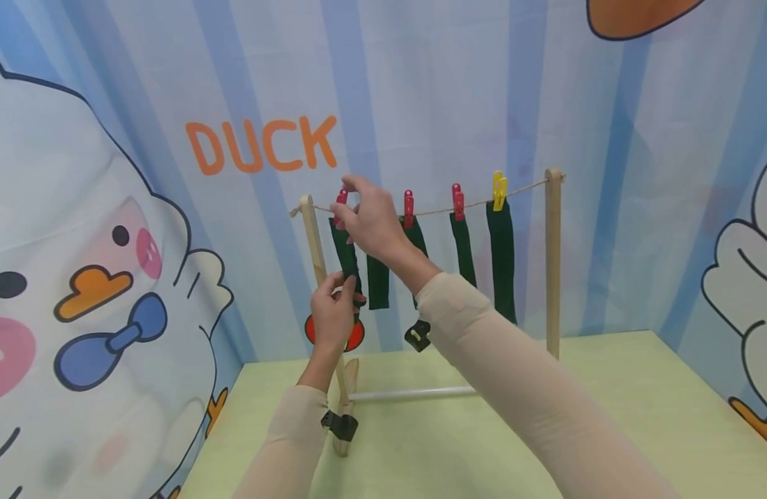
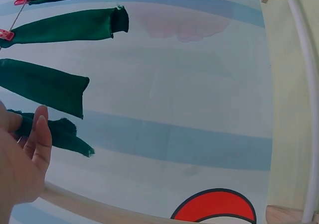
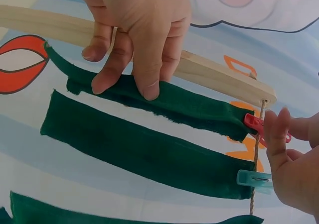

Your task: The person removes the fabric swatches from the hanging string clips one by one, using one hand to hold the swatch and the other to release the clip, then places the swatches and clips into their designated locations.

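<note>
My left hand [image 1: 335, 312] pinches the lower part of the leftmost dark green cloth strip [image 3: 199, 104], its thumb lying on the fabric in the right wrist view. A red clothespin [image 3: 254, 122] clips the top of this strip to a thin rope [image 1: 430, 212]. At that clothespin is my right hand [image 1: 374, 215], with thumb and index finger spread apart around it in the head view. Beside it hangs a second green strip [image 3: 144, 149] on a teal clothespin [image 3: 253, 178]; in the head view, my right hand hides that pin.
Farther right, more green strips [image 1: 501, 263] hang from red clothespins [image 1: 458, 202] and a yellow one [image 1: 498, 190]. The rope runs between two wooden posts [image 1: 553, 263], with a white bar [image 1: 415, 394] low between them. The stand is on a pale green table [image 1: 614, 402] before a duck-printed curtain.
</note>
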`<state>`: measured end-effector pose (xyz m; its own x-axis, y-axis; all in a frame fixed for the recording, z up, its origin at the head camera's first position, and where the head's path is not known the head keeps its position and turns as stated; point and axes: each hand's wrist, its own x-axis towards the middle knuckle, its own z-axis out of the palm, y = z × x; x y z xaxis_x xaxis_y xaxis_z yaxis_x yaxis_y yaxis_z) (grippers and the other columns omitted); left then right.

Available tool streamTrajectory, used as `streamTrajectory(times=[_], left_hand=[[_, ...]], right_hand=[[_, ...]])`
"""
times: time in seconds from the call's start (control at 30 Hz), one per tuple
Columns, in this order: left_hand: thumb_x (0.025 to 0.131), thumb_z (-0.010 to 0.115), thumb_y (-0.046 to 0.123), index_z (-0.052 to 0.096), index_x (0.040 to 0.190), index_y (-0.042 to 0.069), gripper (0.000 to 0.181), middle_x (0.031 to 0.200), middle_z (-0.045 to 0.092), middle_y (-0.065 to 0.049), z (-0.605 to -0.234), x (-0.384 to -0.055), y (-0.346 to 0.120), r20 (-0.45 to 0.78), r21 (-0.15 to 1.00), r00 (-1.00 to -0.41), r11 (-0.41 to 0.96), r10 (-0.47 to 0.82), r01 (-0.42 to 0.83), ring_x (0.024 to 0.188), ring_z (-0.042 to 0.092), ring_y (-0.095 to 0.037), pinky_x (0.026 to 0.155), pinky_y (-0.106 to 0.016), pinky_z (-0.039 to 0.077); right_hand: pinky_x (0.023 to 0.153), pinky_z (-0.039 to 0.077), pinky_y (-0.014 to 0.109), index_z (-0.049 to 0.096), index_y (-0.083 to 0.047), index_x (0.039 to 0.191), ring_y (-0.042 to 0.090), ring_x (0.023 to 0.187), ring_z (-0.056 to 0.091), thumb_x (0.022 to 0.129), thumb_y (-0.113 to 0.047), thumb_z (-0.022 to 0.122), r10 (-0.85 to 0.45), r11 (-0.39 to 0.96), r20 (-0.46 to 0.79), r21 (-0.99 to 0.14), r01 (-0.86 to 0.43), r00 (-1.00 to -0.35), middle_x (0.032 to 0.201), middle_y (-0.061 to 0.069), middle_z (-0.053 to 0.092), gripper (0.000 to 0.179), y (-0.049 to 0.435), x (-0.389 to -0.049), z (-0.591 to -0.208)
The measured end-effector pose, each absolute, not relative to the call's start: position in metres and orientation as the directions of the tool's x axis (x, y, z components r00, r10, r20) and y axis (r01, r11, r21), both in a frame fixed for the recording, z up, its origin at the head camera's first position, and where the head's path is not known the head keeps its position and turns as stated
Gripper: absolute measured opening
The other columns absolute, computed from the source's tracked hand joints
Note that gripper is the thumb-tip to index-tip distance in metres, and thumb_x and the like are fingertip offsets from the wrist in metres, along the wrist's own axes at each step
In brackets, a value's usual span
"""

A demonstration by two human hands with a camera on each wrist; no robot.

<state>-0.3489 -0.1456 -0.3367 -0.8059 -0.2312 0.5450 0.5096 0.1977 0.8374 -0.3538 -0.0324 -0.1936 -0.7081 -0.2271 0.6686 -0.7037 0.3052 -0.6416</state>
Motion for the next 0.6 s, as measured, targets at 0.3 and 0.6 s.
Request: streamTrajectory(times=[0.3,0.6], left_hand=[[0.104,0.057,0.019,0.066,0.112,-0.001,0.023,0.106,0.064,-0.016,-0.3388,-0.349,-0.1446,0.566,0.824,-0.797,0.186,-0.21,0.535,0.076,0.067,-0.039,0.065,-0.03,0.057],[0.104,0.057,0.023,0.066,0.116,0.0,0.028,0.11,0.064,-0.018,-0.3429,-0.3513,-0.1466,0.565,0.824,-0.796,0.193,-0.215,0.532,0.079,0.067,-0.04,0.066,-0.035,0.057]], right_hand=[[0.067,0.057,0.026,0.048,0.0,0.144,0.019,0.07,0.066,0.1,-0.016,0.064,-0.236,0.338,0.625,-0.665,-0.666,-0.744,0.122,0.015,0.057,0.05,-0.032,-0.3514,-0.1924],[0.069,0.057,0.026,0.065,0.0,0.128,0.019,0.08,0.069,0.097,-0.014,0.067,-0.225,0.322,0.652,-0.651,-0.687,-0.724,0.113,0.013,0.064,0.033,-0.0338,-0.3513,-0.1941]])
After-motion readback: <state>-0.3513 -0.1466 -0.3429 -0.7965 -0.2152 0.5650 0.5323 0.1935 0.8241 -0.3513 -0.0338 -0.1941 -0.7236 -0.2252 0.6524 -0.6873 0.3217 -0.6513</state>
